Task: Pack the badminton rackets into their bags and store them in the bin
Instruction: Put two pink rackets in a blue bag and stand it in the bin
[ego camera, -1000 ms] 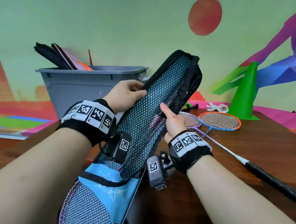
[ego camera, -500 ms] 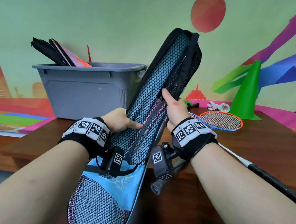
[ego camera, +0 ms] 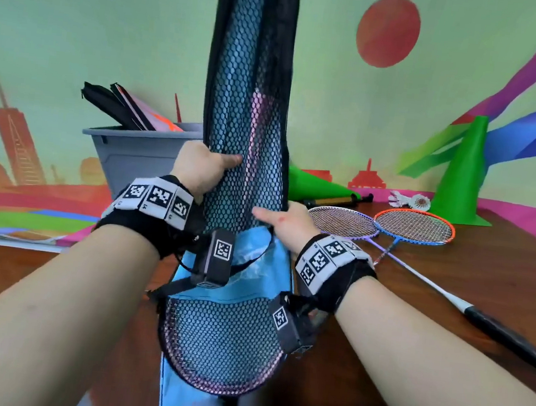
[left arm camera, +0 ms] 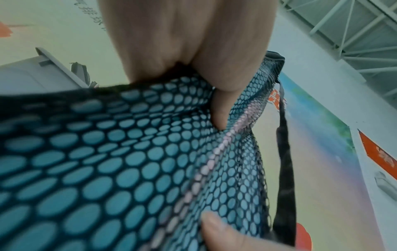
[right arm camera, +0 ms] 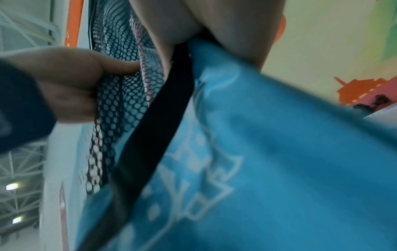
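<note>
At the left of the frame the bin [ego camera: 139, 156] already holds some bags, and at centre a bag [ego camera: 247, 108] stands upright with a racket inside. The left hand [ego camera: 202, 169] pinches its mesh and the right hand [ego camera: 286, 224] grasps its edge. Two rackets [ego camera: 380, 226] still lie on the counter [ego camera: 446, 320] at right.

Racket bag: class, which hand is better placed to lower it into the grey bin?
Probably left: the left hand grips the racket bag right beside the grey bin; the right hand holds its far edge.
</note>
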